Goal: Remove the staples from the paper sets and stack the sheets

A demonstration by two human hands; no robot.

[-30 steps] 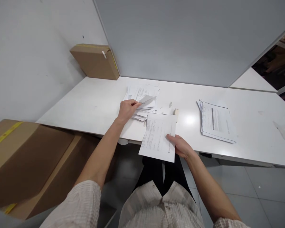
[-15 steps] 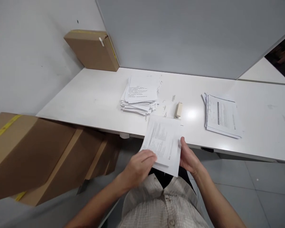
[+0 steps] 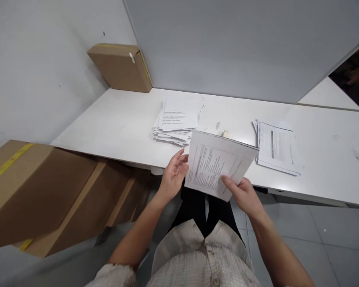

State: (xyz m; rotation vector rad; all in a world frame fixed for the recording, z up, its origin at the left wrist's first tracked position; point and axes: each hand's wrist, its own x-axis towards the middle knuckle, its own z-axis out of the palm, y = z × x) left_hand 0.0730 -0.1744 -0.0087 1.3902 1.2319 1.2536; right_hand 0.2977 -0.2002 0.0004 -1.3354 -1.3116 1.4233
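My right hand [image 3: 242,191] grips a thin set of printed sheets [image 3: 215,163] at its lower right edge, thumb on top and fingers underneath. The sheets tilt up in front of me over the table's front edge. Beside their left edge is my left hand [image 3: 175,173], palm turned toward the paper and fingers apart; it holds nothing. Behind the sheets, a cream stapler [image 3: 226,134] shows only its far end. A thick, uneven pile of papers [image 3: 179,115] lies to the left, and a smaller stack of printed sheets [image 3: 278,147] to the right.
The white table [image 3: 107,123] runs against a grey panel [image 3: 221,48]. A cardboard box [image 3: 122,71] leans in its back left corner. Large cardboard boxes [image 3: 48,187] crowd the floor at my left. Small paper scraps [image 3: 217,125] lie near the stapler.
The sheets have been raised and turned, and now cover most of the stapler. My right hand has closed on their lower right; my left hand has let go and opened at the left edge.
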